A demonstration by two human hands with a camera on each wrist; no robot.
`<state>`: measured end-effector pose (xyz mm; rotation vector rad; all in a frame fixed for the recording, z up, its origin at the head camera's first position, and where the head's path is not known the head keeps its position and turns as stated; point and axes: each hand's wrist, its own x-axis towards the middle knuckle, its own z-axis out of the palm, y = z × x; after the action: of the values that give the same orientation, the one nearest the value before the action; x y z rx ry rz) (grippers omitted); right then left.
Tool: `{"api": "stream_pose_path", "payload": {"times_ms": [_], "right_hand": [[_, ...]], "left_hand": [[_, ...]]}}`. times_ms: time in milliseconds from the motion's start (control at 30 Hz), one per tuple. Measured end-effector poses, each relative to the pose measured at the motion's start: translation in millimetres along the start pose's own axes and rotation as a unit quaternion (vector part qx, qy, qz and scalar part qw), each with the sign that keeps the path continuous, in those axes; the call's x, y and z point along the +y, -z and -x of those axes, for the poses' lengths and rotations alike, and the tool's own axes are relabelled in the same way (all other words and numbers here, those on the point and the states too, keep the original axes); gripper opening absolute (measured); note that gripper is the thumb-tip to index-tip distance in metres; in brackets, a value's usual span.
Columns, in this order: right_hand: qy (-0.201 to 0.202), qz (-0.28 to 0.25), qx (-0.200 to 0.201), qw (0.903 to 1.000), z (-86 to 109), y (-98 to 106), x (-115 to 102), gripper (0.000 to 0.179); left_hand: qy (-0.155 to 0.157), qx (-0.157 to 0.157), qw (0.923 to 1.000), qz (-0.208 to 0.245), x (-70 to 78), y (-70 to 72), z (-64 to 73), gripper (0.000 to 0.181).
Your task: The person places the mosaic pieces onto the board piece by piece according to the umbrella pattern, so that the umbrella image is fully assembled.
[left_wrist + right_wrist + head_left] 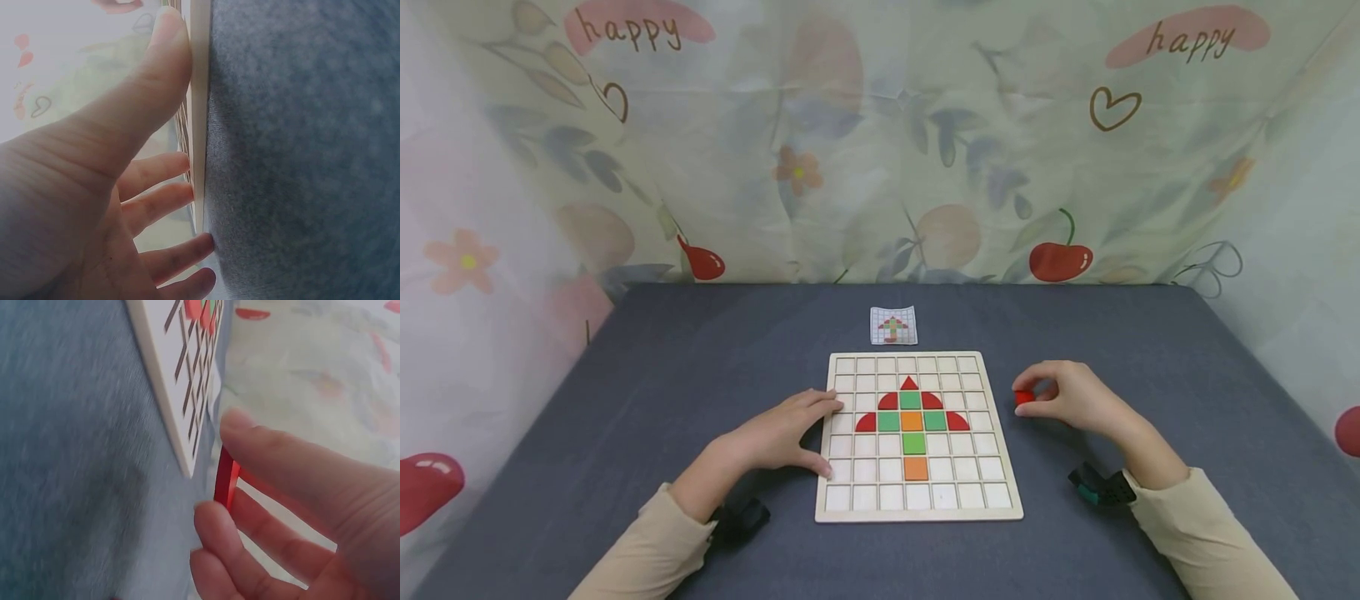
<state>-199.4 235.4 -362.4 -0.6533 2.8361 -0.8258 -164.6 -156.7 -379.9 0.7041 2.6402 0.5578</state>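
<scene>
A wooden grid board [997, 498] lies on the dark table, with red, green and orange tiles in its middle squares forming an arrow-like shape. On the board's left edge rests my left hand [782, 433], thumb and fingers spread and touching the rim; the left wrist view shows the thumb [147, 81] along that edge. To the right of the board, my right hand [1071, 400] pinches a red tile [226, 478] between thumb and fingertips, apart from the board. The tile's full outline is partly hidden by the fingers.
A small pattern card [893, 326] showing a similar coloured figure lies just behind the board. Dark cloth covers the table [715, 333]. A printed curtain [880, 167] hangs behind the table's far edge and along both sides. Each wrist carries a black camera [1101, 487].
</scene>
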Motion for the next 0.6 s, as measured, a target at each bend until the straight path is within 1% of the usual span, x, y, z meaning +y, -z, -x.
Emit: {"api": "stream_pose_path", "payload": {"times_ms": [167, 367, 500, 600], "right_hand": [[0.016, -0.017, 0.000, 0.9997, -0.8, -5.1, -11.1, 0.029], [0.031, -0.029, -0.011, 0.9990, -2.2, -12.8, -23.5, 0.026], [0.058, -0.033, -0.013, 0.9977, -2.7, -17.1, -29.0, 0.029], [0.082, -0.032, -0.012, 0.9960, -2.6, -19.1, -33.4, 0.027]], "left_hand": [[-0.001, 0.000, 1.0000, 0.000, -0.6, -0.1, -0.2, 0.088], [-0.003, 0.001, 1.0000, 0.001, -0.6, 0.3, -0.2, 0.088], [-0.003, 0.001, 1.0000, 0.000, -1.0, -0.1, -0.2, 0.089], [-0.003, 0.001, 1.0000, -0.001, -1.4, -0.6, -0.5, 0.089]]}}
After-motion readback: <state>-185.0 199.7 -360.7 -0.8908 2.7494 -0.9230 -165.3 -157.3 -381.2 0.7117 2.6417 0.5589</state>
